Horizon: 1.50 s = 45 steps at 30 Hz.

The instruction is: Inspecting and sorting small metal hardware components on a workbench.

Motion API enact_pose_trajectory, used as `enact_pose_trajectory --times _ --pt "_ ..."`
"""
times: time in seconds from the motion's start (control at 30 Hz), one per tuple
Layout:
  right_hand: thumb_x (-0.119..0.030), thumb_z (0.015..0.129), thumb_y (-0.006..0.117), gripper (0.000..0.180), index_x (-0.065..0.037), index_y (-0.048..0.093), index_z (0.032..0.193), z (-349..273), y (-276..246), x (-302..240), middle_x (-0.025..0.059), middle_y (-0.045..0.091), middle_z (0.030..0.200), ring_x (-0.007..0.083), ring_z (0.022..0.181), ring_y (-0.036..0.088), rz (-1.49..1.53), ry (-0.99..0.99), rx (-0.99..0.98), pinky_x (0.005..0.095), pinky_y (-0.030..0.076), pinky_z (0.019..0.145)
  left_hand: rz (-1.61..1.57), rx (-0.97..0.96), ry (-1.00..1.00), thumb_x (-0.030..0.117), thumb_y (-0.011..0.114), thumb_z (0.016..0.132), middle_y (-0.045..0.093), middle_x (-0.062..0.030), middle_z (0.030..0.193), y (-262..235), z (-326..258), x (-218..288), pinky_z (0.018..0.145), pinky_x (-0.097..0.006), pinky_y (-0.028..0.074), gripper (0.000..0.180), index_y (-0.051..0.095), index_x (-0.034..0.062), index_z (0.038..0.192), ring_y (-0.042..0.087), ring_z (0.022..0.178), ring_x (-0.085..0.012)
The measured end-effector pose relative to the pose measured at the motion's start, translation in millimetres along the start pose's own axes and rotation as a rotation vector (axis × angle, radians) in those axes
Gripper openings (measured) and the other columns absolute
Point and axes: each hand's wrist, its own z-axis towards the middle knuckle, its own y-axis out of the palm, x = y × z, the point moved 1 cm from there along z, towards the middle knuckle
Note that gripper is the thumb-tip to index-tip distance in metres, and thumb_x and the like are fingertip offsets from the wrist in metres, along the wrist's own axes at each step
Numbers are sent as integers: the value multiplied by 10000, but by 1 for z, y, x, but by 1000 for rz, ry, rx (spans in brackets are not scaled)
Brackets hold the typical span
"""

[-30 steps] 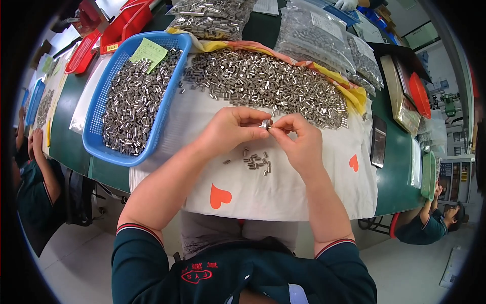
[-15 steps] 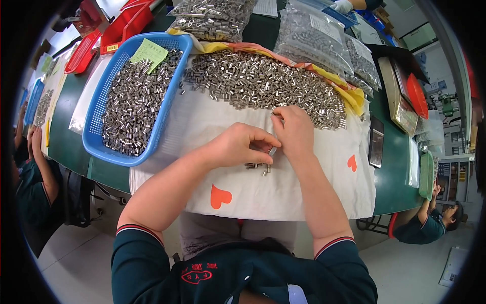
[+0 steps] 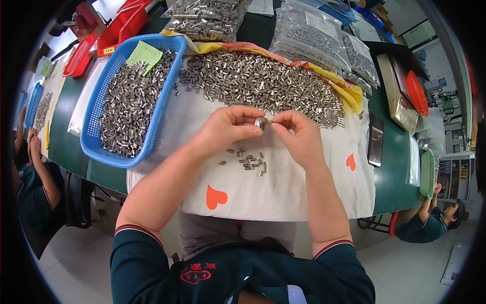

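My left hand (image 3: pixel 228 127) pinches a small round silver metal piece (image 3: pixel 260 123) between thumb and fingers. Facing it, my right hand (image 3: pixel 299 136) has thumb and forefinger pressed together on a tiny metal part that touches or nearly touches the round piece; its shape is mostly hidden. Below both hands, several short metal sleeves (image 3: pixel 250 163) lie loose on the white cloth (image 3: pixel 293 197). Just beyond the hands spreads a large heap of similar sleeves (image 3: pixel 263 81), edged at the back by a yellow and orange cloth border (image 3: pixel 296 63).
To the left stands a blue basket (image 3: pixel 91 129) full of sleeves, with a green paper slip (image 3: pixel 144 55) on top. Clear bags of metal parts (image 3: pixel 309 38) sit at the back. A dark phone-like slab (image 3: pixel 375 141) lies at the right. Co-workers sit on both sides.
My left hand has drawn up and left, bringing the round piece into view. My right hand has turned to face it, away from the heap. More loose sleeves on the cloth are uncovered.
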Motion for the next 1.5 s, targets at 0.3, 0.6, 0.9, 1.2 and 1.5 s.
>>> enact_pose_trajectory --times 0.3,0.6,0.9,1.2,1.5 --pt "0 680 616 86 -26 573 750 1 19 -16 65 577 723 177 667 583 -342 -410 -68 275 456 599 353 95 58 74 690 730 632 -57 914 -9 -12 11 716 -225 479 350 591 -12 1055 585 795 -89" --pt "32 720 611 90 -15 586 792 -8 7 -5 45 581 727 122 645 526 -47 -258 -192 241 423 612 236 23 182 74 692 724 637 -63 920 -4 -13 0 763 -223 479 336 601 -15 1035 590 834 -93" --pt "-53 802 570 103 -7 567 894 13 -13 3 20 567 801 79 721 506 150 74 -65 205 417 656 762 -239 189 220 729 674 646 -54 849 5 -21 14 700 -265 483 361 638 82 995 600 753 -130" --pt "-110 749 601 96 -39 611 814 17 6 18 84 598 758 226 671 574 -495 -162 122 308 458 612 305 -259 -67 34 694 729 620 9 866 6 -9 7 705 -190 460 323 607 24 1040 533 765 -26" --pt "-92 713 601 46 -65 601 751 17 17 20 95 573 720 260 717 553 -701 -203 100 368 441 662 77 -170 -58 7 648 760 617 -16 903 1 -7 3 742 -210 472 311 579 -1 1063 566 832 -67"
